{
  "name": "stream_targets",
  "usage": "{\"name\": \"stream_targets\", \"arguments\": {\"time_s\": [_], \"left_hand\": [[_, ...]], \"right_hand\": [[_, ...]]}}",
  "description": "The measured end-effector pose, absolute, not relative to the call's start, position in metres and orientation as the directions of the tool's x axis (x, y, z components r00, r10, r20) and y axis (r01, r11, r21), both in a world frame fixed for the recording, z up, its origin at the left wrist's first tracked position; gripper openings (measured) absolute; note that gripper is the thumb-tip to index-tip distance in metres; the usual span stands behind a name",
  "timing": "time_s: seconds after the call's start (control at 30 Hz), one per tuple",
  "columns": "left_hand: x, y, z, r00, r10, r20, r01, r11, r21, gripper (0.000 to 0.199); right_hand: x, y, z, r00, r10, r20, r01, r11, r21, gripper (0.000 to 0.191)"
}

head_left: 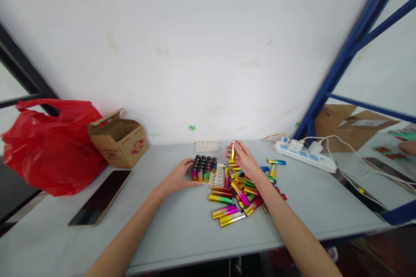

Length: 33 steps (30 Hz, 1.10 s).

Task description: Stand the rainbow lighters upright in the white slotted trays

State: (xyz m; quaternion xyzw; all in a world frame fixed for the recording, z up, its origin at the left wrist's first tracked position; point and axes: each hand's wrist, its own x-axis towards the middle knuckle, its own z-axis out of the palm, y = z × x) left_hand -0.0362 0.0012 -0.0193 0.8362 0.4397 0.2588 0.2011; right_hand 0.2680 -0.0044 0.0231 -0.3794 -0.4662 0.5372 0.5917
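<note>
My left hand point(180, 177) grips the left side of a white tray point(218, 177) with round sockets, thumb in front and fingers behind. Several lighters point(203, 168) with black tops and shiny rainbow-coloured bodies stand upright in its left part, while sockets show bare at the right. Between the fingers of my right hand point(244, 158) is a gold lighter point(233, 151), held upright above the table just right of the tray. Below that hand lies a loose pile of shiny lighters point(240, 194) in yellow, pink, red, green and blue, partly covered by my right forearm.
Against the wall lies a second white socketed tray point(207, 145). A red plastic bag point(53, 147), an open cardboard box point(118, 140) and a dark phone or tablet point(100, 197) are on the left. A white power strip point(305, 155) with cables and a blue metal frame point(341, 64) stand right.
</note>
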Motion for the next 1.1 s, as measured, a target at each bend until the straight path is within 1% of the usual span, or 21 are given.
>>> {"name": "stream_targets", "arguments": {"time_s": [0.1, 0.23, 0.3, 0.37, 0.43, 0.53, 0.67, 0.77, 0.83, 0.87, 0.93, 1.0, 1.07, 1.1], "left_hand": [[-0.036, 0.001, -0.019, 0.475, 0.839, 0.266, 0.629, -0.535, 0.565, 0.083], [-0.036, 0.001, -0.02, 0.464, 0.843, 0.27, 0.626, -0.528, 0.573, 0.083], [-0.036, 0.002, -0.021, 0.465, 0.844, 0.268, 0.629, -0.528, 0.57, 0.082], [-0.037, 0.002, -0.022, 0.469, 0.842, 0.265, 0.633, -0.53, 0.564, 0.082], [-0.037, 0.003, -0.022, 0.477, 0.841, 0.257, 0.634, -0.532, 0.562, 0.084], [-0.037, 0.004, -0.023, 0.489, 0.836, 0.25, 0.627, -0.536, 0.565, 0.086], [-0.037, 0.003, -0.022, 0.485, 0.836, 0.256, 0.622, -0.536, 0.571, 0.085], [-0.036, 0.002, -0.02, 0.486, 0.831, 0.27, 0.608, -0.543, 0.58, 0.085], [-0.035, 0.001, -0.019, 0.494, 0.824, 0.278, 0.597, -0.553, 0.581, 0.084], [-0.035, 0.0, -0.018, 0.498, 0.82, 0.28, 0.594, -0.559, 0.579, 0.083], [-0.034, 0.0, -0.017, 0.506, 0.815, 0.281, 0.593, -0.566, 0.573, 0.084], [-0.034, 0.0, -0.018, 0.506, 0.815, 0.284, 0.593, -0.567, 0.572, 0.084], [-0.034, 0.0, -0.018, 0.503, 0.816, 0.286, 0.591, -0.566, 0.575, 0.084], [-0.034, 0.0, -0.018, 0.503, 0.816, 0.286, 0.589, -0.565, 0.578, 0.083]], "right_hand": [[0.26, -0.01, 0.024, -0.092, 0.989, 0.119, -0.272, 0.09, -0.958, 0.06], [0.251, -0.012, 0.019, -0.14, 0.989, 0.054, -0.202, 0.025, -0.979, 0.061], [0.247, -0.012, 0.016, -0.128, 0.992, 0.009, -0.154, -0.011, -0.988, 0.064], [0.244, -0.012, 0.013, -0.081, 0.997, -0.02, -0.11, -0.029, -0.994, 0.062], [0.241, -0.014, 0.012, -0.032, 0.999, -0.026, -0.082, -0.029, -0.996, 0.057], [0.238, -0.016, 0.012, -0.016, 1.0, -0.022, -0.076, -0.023, -0.997, 0.051], [0.236, -0.02, 0.012, -0.081, 0.997, 0.01, -0.102, 0.001, -0.995, 0.057], [0.238, -0.024, 0.014, -0.153, 0.983, 0.097, -0.076, 0.086, -0.993, 0.063], [0.241, -0.028, 0.015, -0.165, 0.963, 0.212, 0.01, 0.217, -0.976, 0.062], [0.243, -0.029, 0.017, -0.169, 0.946, 0.277, 0.084, 0.294, -0.952, 0.059], [0.246, -0.032, 0.018, -0.189, 0.892, 0.41, 0.266, 0.448, -0.853, 0.052], [0.249, -0.033, 0.019, -0.213, 0.816, 0.538, 0.414, 0.574, -0.707, 0.045], [0.25, -0.032, 0.017, -0.234, 0.754, 0.613, 0.491, 0.636, -0.595, 0.04], [0.25, -0.031, 0.016, -0.252, 0.746, 0.616, 0.508, 0.644, -0.572, 0.038]]}}
